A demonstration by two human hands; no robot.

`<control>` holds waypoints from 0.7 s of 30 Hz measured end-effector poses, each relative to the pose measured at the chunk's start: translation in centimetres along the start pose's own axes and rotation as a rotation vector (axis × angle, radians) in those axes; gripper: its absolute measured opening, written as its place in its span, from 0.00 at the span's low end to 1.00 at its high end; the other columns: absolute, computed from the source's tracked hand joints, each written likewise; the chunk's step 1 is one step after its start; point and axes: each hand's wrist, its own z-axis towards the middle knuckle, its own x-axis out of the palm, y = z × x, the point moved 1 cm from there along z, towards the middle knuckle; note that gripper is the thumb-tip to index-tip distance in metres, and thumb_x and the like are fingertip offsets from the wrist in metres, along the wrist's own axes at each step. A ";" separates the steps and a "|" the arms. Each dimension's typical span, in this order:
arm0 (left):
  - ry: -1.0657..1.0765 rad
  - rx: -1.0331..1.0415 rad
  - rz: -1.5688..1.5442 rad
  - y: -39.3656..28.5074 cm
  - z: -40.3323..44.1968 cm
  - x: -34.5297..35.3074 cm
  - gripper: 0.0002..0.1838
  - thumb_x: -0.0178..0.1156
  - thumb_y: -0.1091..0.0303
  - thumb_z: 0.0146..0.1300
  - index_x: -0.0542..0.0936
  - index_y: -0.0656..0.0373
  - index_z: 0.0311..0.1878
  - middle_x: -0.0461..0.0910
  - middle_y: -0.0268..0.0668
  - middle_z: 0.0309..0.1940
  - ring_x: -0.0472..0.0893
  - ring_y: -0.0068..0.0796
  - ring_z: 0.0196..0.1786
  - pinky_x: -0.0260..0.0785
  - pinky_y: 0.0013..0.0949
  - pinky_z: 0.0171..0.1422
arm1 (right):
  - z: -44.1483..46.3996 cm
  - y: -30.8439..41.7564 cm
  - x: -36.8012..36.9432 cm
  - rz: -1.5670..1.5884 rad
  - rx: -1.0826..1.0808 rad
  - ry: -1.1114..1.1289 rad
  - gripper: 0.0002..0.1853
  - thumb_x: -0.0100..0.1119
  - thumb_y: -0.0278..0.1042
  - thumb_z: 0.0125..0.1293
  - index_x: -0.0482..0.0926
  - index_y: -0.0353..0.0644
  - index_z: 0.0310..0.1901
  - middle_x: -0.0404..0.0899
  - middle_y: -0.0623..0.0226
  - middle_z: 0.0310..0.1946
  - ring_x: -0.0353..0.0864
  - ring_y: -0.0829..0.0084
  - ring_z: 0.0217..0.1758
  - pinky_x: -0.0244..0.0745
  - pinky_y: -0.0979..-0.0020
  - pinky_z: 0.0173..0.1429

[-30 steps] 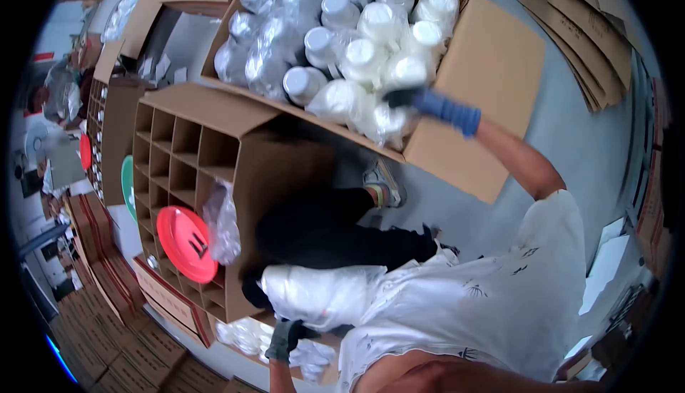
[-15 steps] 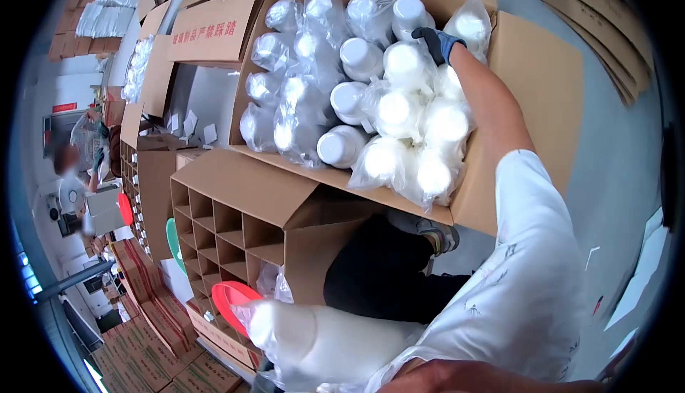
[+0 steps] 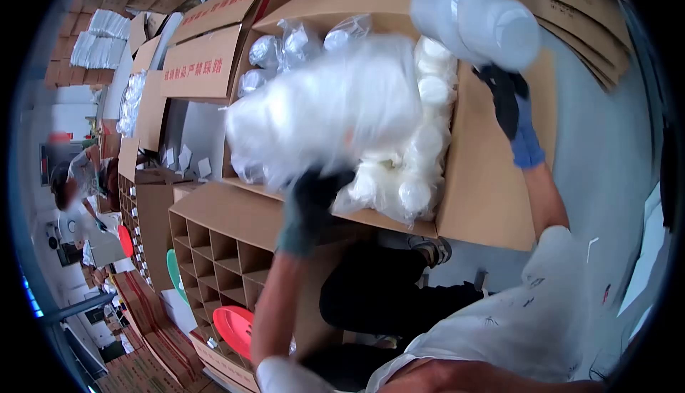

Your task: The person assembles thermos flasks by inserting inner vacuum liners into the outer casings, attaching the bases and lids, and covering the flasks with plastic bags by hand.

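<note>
My left hand (image 3: pixel 310 207), in a dark and green-grey glove, grips a large white bottle in a clear plastic bag (image 3: pixel 321 108). The bottle is smeared by motion and hangs over the open carton (image 3: pixel 510 179). To the right, my right hand (image 3: pixel 508 104) wears a black and blue glove. It holds a white, semi-clear plastic bottle (image 3: pixel 471 22) without a visible bag, raised above the carton's right edge. Bagged white bottles (image 3: pixel 421 143) stand inside the carton; the bottle in my left hand hides many of them.
A carton with cardboard dividers (image 3: pixel 221 243) stands in front. Beside it lie a red round plastic piece (image 3: pixel 234 329) and a green one (image 3: pixel 175 276). Flattened cardboard (image 3: pixel 578 8) leans at upper right. Another person (image 3: pixel 82 179) works at far left.
My right hand has lifted a bottle out of the carton and moved right. My left hand has come into view, and the bagged bottle has moved from near my body to over the carton.
</note>
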 end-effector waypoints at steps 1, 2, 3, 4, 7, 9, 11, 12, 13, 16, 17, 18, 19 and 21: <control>0.102 0.151 0.161 0.8 4.5 2.6 0.25 0.48 0.57 0.67 0.74 0.71 0.56 0.80 0.55 0.50 0.80 0.52 0.53 0.66 0.46 0.66 | -2.3 0.9 -0.7 -0.051 -0.014 -0.069 0.11 0.57 0.30 0.69 0.78 0.31 0.46 0.80 0.63 0.42 0.78 0.78 0.42 0.75 0.75 0.47; 0.170 0.214 0.039 2.0 9.7 3.8 0.23 0.48 0.59 0.67 0.74 0.72 0.54 0.80 0.55 0.49 0.81 0.53 0.51 0.69 0.48 0.64 | -4.4 0.4 -2.4 -0.070 0.068 -0.139 0.13 0.51 0.33 0.72 0.77 0.32 0.48 0.80 0.63 0.43 0.78 0.74 0.43 0.74 0.72 0.50; 0.126 0.305 0.000 2.9 13.7 5.8 0.19 0.49 0.63 0.67 0.75 0.71 0.51 0.81 0.55 0.47 0.82 0.54 0.48 0.73 0.51 0.60 | -6.9 -1.1 -5.1 -0.049 0.124 -0.175 0.14 0.49 0.35 0.73 0.77 0.32 0.49 0.80 0.64 0.43 0.78 0.74 0.43 0.74 0.71 0.50; 0.120 0.389 0.000 3.6 16.6 7.2 0.16 0.50 0.66 0.66 0.76 0.69 0.49 0.82 0.52 0.44 0.83 0.53 0.45 0.77 0.50 0.55 | -9.3 -2.5 -7.7 -0.026 0.180 -0.212 0.15 0.47 0.37 0.75 0.76 0.33 0.50 0.79 0.65 0.43 0.78 0.73 0.42 0.73 0.71 0.50; 0.201 0.294 0.079 5.3 24.0 7.4 0.23 0.57 0.66 0.67 0.66 0.64 0.61 0.73 0.46 0.53 0.77 0.53 0.56 0.72 0.57 0.59 | -15.4 -2.3 -6.6 -0.181 0.244 -0.253 0.15 0.51 0.38 0.73 0.77 0.34 0.50 0.80 0.68 0.44 0.75 0.77 0.37 0.70 0.73 0.40; 0.232 0.256 0.270 5.3 20.1 7.8 0.30 0.59 0.64 0.67 0.59 0.56 0.68 0.65 0.42 0.62 0.70 0.52 0.63 0.68 0.59 0.62 | -19.8 -5.9 -7.4 -0.131 0.240 -0.272 0.17 0.55 0.34 0.69 0.74 0.33 0.54 0.78 0.62 0.49 0.76 0.73 0.44 0.72 0.71 0.48; 0.234 0.156 0.217 4.4 13.2 7.2 0.30 0.55 0.58 0.70 0.56 0.50 0.71 0.60 0.38 0.67 0.68 0.52 0.65 0.68 0.59 0.62 | -22.6 -7.3 -5.5 -0.080 0.326 -0.209 0.18 0.58 0.33 0.65 0.75 0.33 0.54 0.76 0.59 0.52 0.75 0.69 0.49 0.71 0.69 0.52; 0.221 0.104 0.167 4.3 10.1 5.3 0.29 0.50 0.55 0.72 0.55 0.49 0.72 0.59 0.38 0.69 0.66 0.52 0.67 0.67 0.58 0.64 | -23.5 -7.4 -3.9 -0.057 0.367 -0.142 0.18 0.59 0.33 0.64 0.75 0.33 0.53 0.75 0.57 0.53 0.74 0.67 0.51 0.70 0.68 0.54; 0.201 0.082 0.249 3.9 6.3 3.9 0.34 0.50 0.47 0.71 0.52 0.45 0.75 0.56 0.37 0.72 0.66 0.50 0.68 0.68 0.56 0.62 | -24.4 -7.3 -1.8 -0.032 0.410 -0.057 0.19 0.60 0.32 0.62 0.76 0.34 0.53 0.74 0.56 0.55 0.73 0.65 0.54 0.69 0.67 0.56; 0.118 0.240 0.201 4.0 -6.6 1.1 0.39 0.42 0.37 0.69 0.57 0.55 0.73 0.62 0.42 0.69 0.66 0.43 0.69 0.60 0.50 0.71 | -26.2 -3.4 4.8 0.049 0.507 0.362 0.20 0.63 0.31 0.58 0.77 0.34 0.52 0.72 0.51 0.59 0.71 0.59 0.61 0.67 0.65 0.61; 0.042 0.229 -0.055 4.1 -10.8 0.5 0.42 0.41 0.33 0.67 0.61 0.61 0.71 0.67 0.46 0.67 0.67 0.44 0.68 0.58 0.47 0.73 | -26.7 -1.0 7.0 0.050 0.479 0.544 0.20 0.64 0.31 0.56 0.78 0.34 0.51 0.71 0.50 0.60 0.70 0.57 0.63 0.67 0.64 0.63; 0.058 0.262 -0.131 4.5 -14.5 -1.1 0.44 0.39 0.30 0.66 0.60 0.57 0.72 0.69 0.47 0.65 0.71 0.47 0.65 0.59 0.50 0.72 | -27.0 2.1 9.1 0.035 0.394 0.722 0.21 0.65 0.30 0.54 0.78 0.34 0.51 0.70 0.49 0.62 0.70 0.55 0.65 0.66 0.63 0.65; -0.012 0.366 -0.187 6.1 -17.5 -5.1 0.43 0.41 0.30 0.65 0.62 0.55 0.71 0.69 0.46 0.65 0.70 0.46 0.65 0.60 0.49 0.71 | -27.1 5.7 11.4 0.019 0.166 0.852 0.22 0.63 0.30 0.56 0.77 0.34 0.53 0.67 0.47 0.65 0.67 0.52 0.67 0.65 0.60 0.66; 0.091 0.450 -0.235 7.7 -25.1 -4.4 0.38 0.36 0.36 0.71 0.61 0.57 0.71 0.64 0.43 0.69 0.67 0.42 0.68 0.59 0.48 0.72 | -29.8 7.4 12.9 -0.014 0.085 1.119 0.24 0.62 0.29 0.57 0.75 0.35 0.56 0.64 0.46 0.66 0.64 0.51 0.69 0.62 0.59 0.69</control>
